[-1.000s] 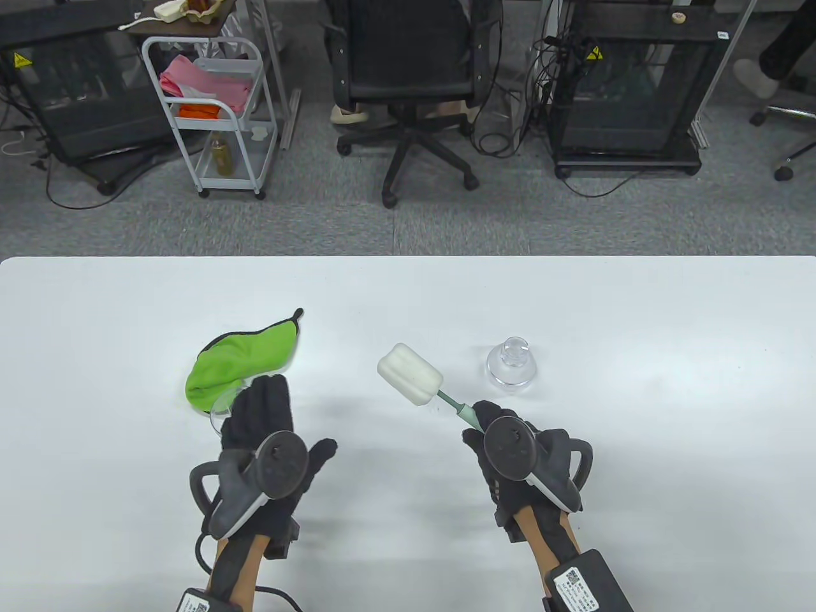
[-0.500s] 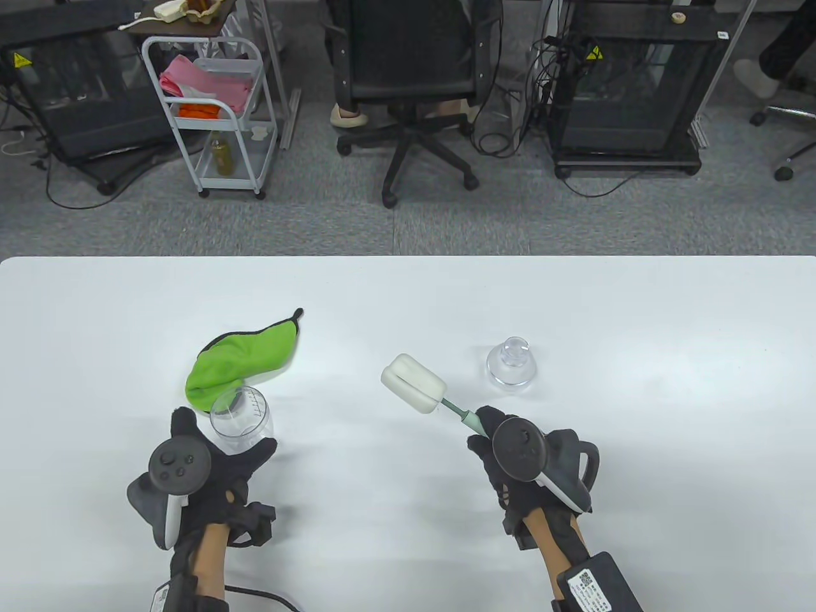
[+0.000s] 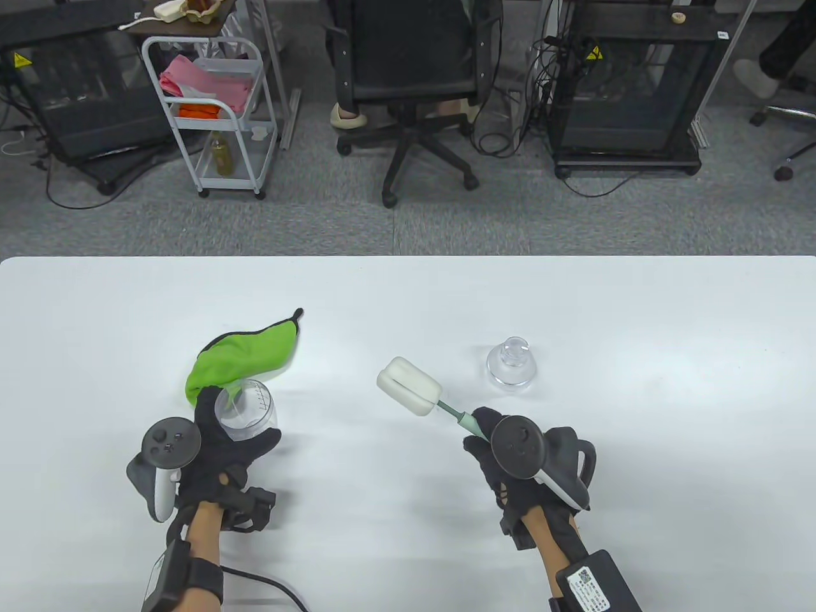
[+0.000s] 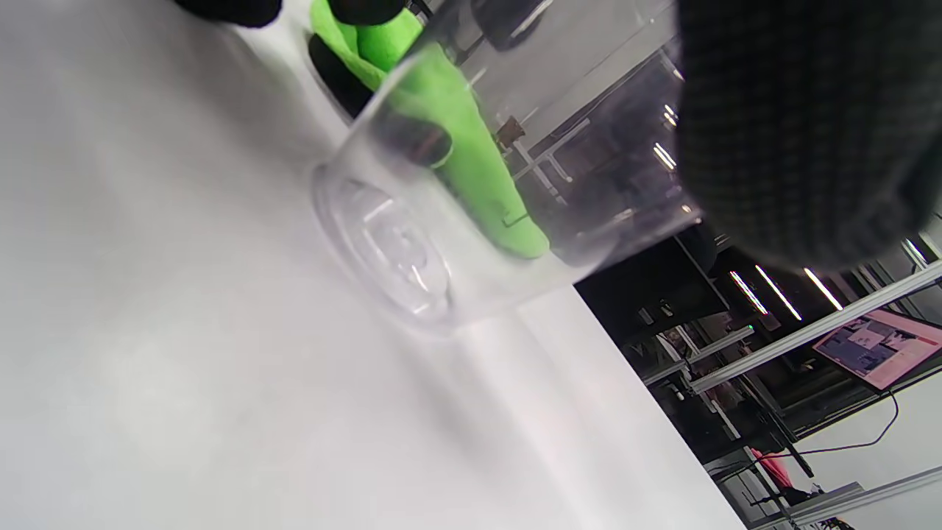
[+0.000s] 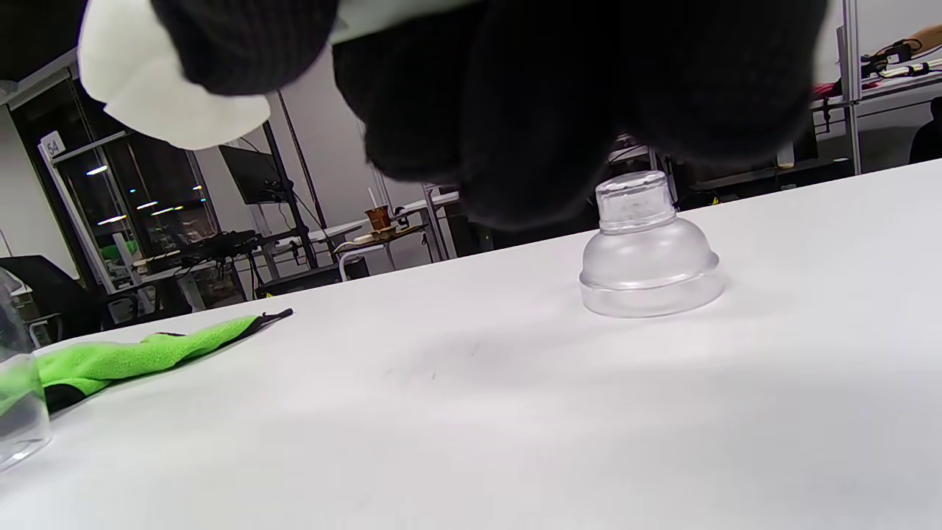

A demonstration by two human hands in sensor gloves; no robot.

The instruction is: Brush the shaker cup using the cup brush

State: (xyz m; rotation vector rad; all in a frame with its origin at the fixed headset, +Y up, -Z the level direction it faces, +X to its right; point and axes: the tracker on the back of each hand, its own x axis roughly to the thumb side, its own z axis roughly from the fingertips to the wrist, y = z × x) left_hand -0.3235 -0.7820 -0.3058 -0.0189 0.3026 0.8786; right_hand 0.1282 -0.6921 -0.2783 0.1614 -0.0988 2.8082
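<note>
The cup (image 3: 245, 411) stands upright on the desk (image 3: 574, 306), mouth open upward, at about 8 o'clock from desk centre, just touching the green cloth (image 3: 239, 360) at its 11 o'clock. The left hand (image 3: 217, 446) holds it, fingers (image 3: 209, 408) wrapped around its wall. It looks like thin clear plastic: light, smooth, probably slippery and a little springy, so the grip likely belongs around the mid wall, firm enough to resist the brush pushing. The right hand (image 3: 503, 452) has its fingers closed around the brush (image 3: 424, 392) handle, foam head pointing toward 10 o'clock, well apart from the cup. The foam should squash easily. The lid (image 3: 511, 366) sits at the brush's 2 o'clock.
</note>
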